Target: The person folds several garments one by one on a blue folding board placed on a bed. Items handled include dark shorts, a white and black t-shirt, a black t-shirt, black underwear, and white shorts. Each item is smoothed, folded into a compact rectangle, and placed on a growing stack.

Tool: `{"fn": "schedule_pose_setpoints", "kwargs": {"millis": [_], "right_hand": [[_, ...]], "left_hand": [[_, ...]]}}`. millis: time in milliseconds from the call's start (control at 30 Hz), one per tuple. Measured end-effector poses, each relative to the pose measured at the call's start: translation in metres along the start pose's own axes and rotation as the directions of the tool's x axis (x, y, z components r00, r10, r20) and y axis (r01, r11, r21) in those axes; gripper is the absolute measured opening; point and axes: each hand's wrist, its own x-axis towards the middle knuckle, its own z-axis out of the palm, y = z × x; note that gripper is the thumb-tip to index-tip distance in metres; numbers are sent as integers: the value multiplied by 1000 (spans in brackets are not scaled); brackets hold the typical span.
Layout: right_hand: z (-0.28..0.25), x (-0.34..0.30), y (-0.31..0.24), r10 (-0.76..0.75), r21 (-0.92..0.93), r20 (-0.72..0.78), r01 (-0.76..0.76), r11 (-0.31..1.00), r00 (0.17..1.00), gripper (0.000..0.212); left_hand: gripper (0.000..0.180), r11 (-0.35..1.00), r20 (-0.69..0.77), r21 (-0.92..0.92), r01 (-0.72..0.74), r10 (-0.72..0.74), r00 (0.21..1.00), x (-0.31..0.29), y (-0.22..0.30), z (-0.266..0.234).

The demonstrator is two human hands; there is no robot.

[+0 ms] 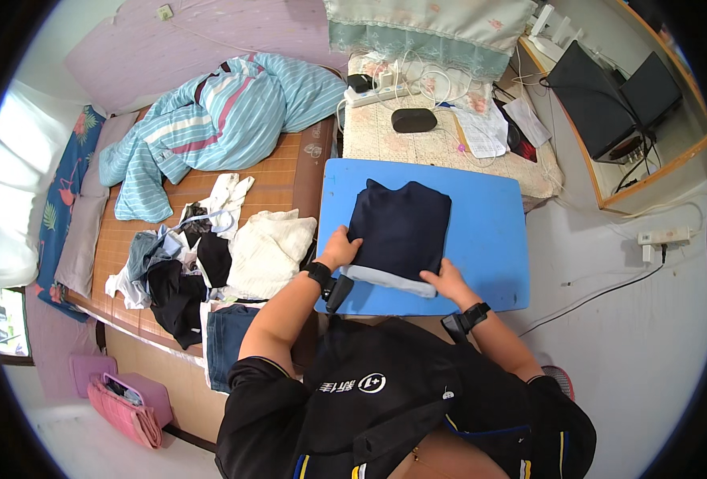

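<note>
A dark navy folded garment (pixel 401 223) lies flat on a small blue table (pixel 489 231) in front of me. Along its near edge shows a strip of pale grey-blue cloth (pixel 389 281); whether it is a second piece beneath or part of the same one I cannot tell. My left hand (pixel 340 249) grips the left edge, thumb on top and the other fingers partly hidden. At the near right corner my right hand (pixel 449 283) pinches the cloth, its thumb over the pale strip. Both wrists wear black straps with small devices.
Left of the table, a bed (pixel 285 172) holds a heap of loose clothes (pixel 182 271), a cream knit garment (pixel 269 254), folded jeans (pixel 229 339) and a striped quilt (pixel 233 120). Beyond the table, a covered surface carries a power strip (pixel 376 94) and a black speaker-like box (pixel 414 120).
</note>
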Motion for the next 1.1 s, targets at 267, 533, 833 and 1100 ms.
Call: {"fn": "schedule_pose_setpoints", "kwargs": {"millis": [267,533,833,1100], "right_hand": [[-22,-12,-77,-293,139,655,271,953,696,32],[-22,32,-66,-638,-319,94,630,708,765,53],[-12,53,-51,-595,-352,-167,516,781,786,61],[-4,66,-41,-24,265,199,-30,964,980,65]], "left_hand": [[28,974,-120,156,-166,186,975,12,29,-42],[84,753,233,464,-467,405,884,-84,69,-19],[97,905,-106,372,-205,261,960,-85,43,-47],[72,585,411,-580,566,-390,824,-54,-29,-65]]}}
